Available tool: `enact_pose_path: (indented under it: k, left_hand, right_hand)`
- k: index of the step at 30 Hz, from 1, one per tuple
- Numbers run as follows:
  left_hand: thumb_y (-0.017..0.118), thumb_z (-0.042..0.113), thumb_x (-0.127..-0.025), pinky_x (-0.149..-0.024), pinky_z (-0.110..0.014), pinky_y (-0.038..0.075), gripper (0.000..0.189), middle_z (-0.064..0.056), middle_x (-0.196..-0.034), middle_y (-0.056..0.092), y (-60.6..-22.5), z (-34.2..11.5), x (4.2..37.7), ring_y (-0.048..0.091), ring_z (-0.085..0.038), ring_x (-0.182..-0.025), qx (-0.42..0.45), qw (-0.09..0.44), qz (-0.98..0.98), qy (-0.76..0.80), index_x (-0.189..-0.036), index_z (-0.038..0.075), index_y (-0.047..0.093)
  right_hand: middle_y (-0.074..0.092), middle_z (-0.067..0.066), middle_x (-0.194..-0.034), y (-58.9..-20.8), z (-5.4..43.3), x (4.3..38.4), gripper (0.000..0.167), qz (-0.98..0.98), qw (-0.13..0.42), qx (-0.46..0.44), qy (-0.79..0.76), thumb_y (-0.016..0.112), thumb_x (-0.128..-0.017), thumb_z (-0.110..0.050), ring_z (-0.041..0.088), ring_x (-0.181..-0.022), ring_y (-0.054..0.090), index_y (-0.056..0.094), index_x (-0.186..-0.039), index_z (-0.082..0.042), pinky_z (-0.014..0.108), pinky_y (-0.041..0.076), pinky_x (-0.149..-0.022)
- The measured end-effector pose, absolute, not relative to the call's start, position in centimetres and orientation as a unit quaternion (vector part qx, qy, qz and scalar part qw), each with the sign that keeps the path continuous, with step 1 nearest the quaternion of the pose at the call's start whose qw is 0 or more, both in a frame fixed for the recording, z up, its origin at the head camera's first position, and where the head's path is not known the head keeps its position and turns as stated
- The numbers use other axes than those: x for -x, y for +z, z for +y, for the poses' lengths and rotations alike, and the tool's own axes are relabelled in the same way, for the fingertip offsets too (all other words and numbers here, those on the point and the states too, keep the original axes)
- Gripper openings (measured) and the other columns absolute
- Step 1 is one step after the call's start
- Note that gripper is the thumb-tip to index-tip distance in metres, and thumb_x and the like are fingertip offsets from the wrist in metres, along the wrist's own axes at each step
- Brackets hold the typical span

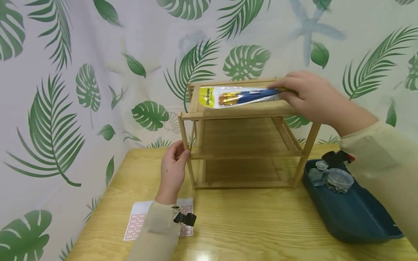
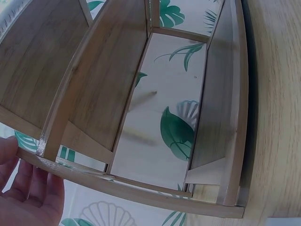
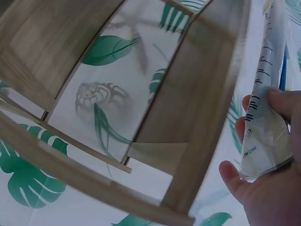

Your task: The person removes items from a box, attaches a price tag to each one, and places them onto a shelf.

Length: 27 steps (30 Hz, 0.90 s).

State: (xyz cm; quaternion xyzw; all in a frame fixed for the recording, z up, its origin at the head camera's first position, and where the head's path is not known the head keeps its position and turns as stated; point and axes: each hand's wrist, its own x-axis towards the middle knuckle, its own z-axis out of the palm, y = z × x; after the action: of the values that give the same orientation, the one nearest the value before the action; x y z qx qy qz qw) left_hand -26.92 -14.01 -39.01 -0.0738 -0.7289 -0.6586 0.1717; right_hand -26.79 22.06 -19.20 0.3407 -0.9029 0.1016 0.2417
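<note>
A three-tier wooden rack [image 1: 248, 154] stands on the table. My left hand [image 1: 173, 170] grips its left front post at about the middle shelf. In the left wrist view, the fingers [image 2: 35, 188] curl round that post. My right hand [image 1: 310, 96] holds a clear pack of paintbrushes [image 1: 248, 96] by its right end, above the top shelf. Blue handles and brown bristles show through the plastic, with a yellow label at the left end. In the right wrist view, the printed back of the pack [image 3: 265, 94] faces the camera, pinched between thumb and fingers.
A dark blue bin [image 1: 356, 214] sits right of the rack, holding a round clear tub [image 1: 339, 180] of small pieces and a small clear container [image 1: 318, 175]. Under the left forearm lies a sheet of red-bordered labels [image 1: 187, 217]. Leaf-print cloth [image 1: 130, 21] hangs behind.
</note>
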Motion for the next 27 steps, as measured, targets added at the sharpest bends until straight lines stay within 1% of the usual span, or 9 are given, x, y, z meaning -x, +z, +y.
enact_pose_path:
  k: [2,5,13,17,18,21,23,27]
  left_hand:
    - [0.061,0.011,-0.102,-0.097,-0.044,0.049,0.035,-0.017,-0.126,0.063,-39.1,-14.1,27.0,0.059,-0.023,-0.115,0.073,0.176,-0.729,-0.657,-0.136,0.007,0.059]
    - [0.062,0.01,-0.101,-0.096,-0.043,0.049,0.034,-0.017,-0.125,0.063,-39.3,-14.2,27.0,0.059,-0.023,-0.114,0.073,0.179,-0.728,-0.658,-0.136,0.006,0.06]
    - [0.061,0.01,-0.102,-0.094,-0.043,0.05,0.034,-0.016,-0.123,0.064,-39.1,-14.0,27.0,0.059,-0.022,-0.112,0.081,0.181,-0.725,-0.659,-0.135,0.006,0.06]
    - [0.061,0.01,-0.102,-0.094,-0.043,0.05,0.033,-0.017,-0.123,0.063,-39.1,-14.0,27.0,0.059,-0.023,-0.112,0.083,0.18,-0.723,-0.662,-0.135,0.007,0.061]
    - [0.061,0.01,-0.102,-0.095,-0.043,0.05,0.033,-0.017,-0.123,0.063,-39.1,-14.1,27.0,0.059,-0.023,-0.112,0.084,0.18,-0.723,-0.662,-0.135,0.007,0.06]
    - [0.061,0.011,-0.102,-0.095,-0.043,0.05,0.033,-0.015,-0.123,0.063,-39.2,-14.1,27.0,0.059,-0.022,-0.113,0.084,0.179,-0.724,-0.661,-0.135,0.008,0.06]
    - [0.061,0.011,-0.102,-0.095,-0.043,0.05,0.033,-0.014,-0.123,0.064,-39.3,-14.2,27.0,0.059,-0.022,-0.113,0.083,0.179,-0.724,-0.661,-0.135,0.009,0.06]
    - [0.061,0.011,-0.102,-0.095,-0.043,0.051,0.033,-0.015,-0.123,0.064,-39.3,-14.2,27.1,0.06,-0.023,-0.113,0.089,0.183,-0.724,-0.659,-0.135,0.007,0.06]
  right_hand:
    - [0.065,0.009,-0.107,-19.1,21.5,28.0,0.031,-0.908,0.227,-0.337,0.102,0.054,-0.104,-0.008,0.023,-0.082,0.049,0.066,-0.133,-0.01,0.042,0.038,-0.071]
    - [0.066,0.012,-0.113,-19.1,20.9,29.3,0.031,-0.917,0.206,-0.325,0.105,0.054,-0.104,-0.007,0.027,-0.088,0.052,0.067,-0.132,-0.008,0.044,0.04,-0.074]
    - [0.065,0.015,-0.121,-19.2,20.4,31.2,0.031,-0.928,0.183,-0.301,0.126,0.052,-0.104,-0.008,0.033,-0.104,0.055,0.066,-0.132,-0.008,0.051,0.042,-0.089]
    - [0.064,0.016,-0.128,-19.2,20.2,31.8,0.031,-0.933,0.161,-0.291,0.137,0.053,-0.104,-0.01,0.036,-0.117,0.055,0.066,-0.132,-0.009,0.056,0.041,-0.1]
    - [0.063,0.016,-0.131,-19.2,20.2,31.8,0.031,-0.935,0.154,-0.287,0.14,0.053,-0.104,-0.01,0.037,-0.122,0.053,0.065,-0.133,-0.01,0.058,0.039,-0.103]
    - [0.06,0.018,-0.135,-19.3,20.2,32.0,0.035,-0.941,0.132,-0.275,0.147,0.054,-0.104,-0.013,0.039,-0.128,0.05,0.062,-0.138,-0.011,0.06,0.037,-0.106]
    - [0.058,0.018,-0.139,-19.5,20.2,32.1,0.04,-0.946,0.111,-0.266,0.152,0.055,-0.104,-0.018,0.04,-0.131,0.048,0.057,-0.143,-0.013,0.061,0.035,-0.107]
    - [0.05,0.018,-0.148,-19.8,20.6,32.0,0.05,-0.952,0.072,-0.248,0.166,0.054,-0.105,-0.028,0.042,-0.138,0.041,0.046,-0.152,-0.016,0.064,0.032,-0.109]
